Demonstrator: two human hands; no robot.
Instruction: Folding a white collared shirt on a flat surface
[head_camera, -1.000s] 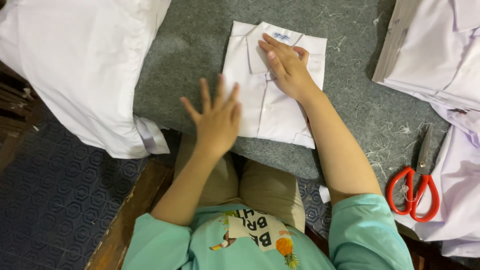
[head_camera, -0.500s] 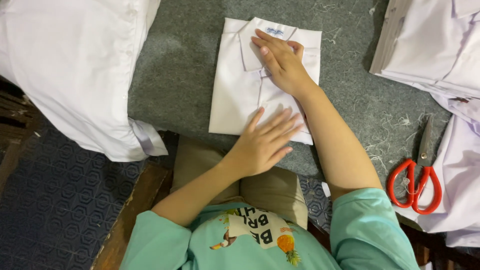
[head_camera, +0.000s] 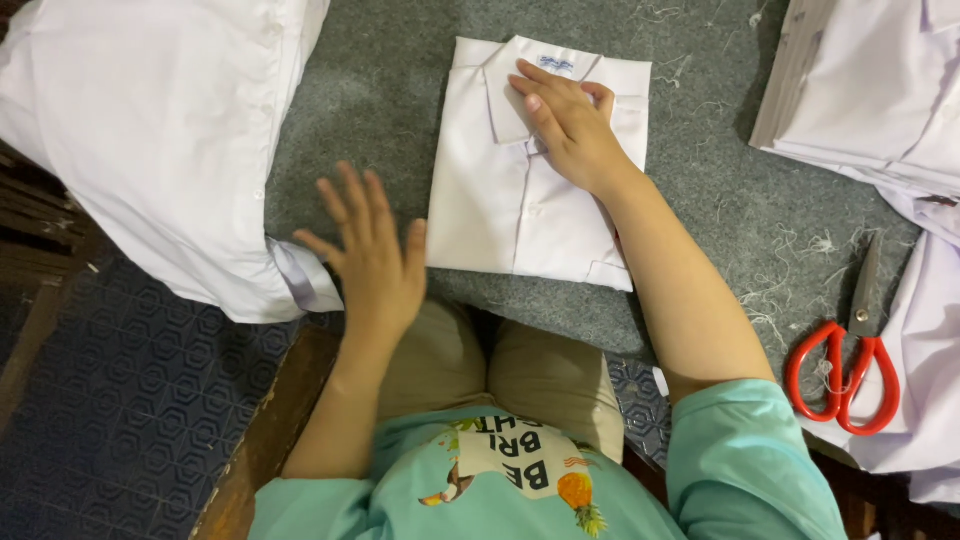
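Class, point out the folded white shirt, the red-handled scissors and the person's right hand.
folded white shirt (head_camera: 500, 215), head view, bare front panel.
red-handled scissors (head_camera: 840, 375), head view, red handle loops.
right hand (head_camera: 570, 125), head view, back of hand.

folded cotton shirt (head_camera: 520, 190): showing plain white
felt-covered table (head_camera: 380, 110): showing speckled grey
metal scissors (head_camera: 845, 365): showing red handles
floor (head_camera: 120, 400): showing dark blue hexagon pattern

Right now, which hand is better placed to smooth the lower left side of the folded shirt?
Probably the left hand: it is open and free beside that edge of the folded shirt, while the right hand presses on the collar.
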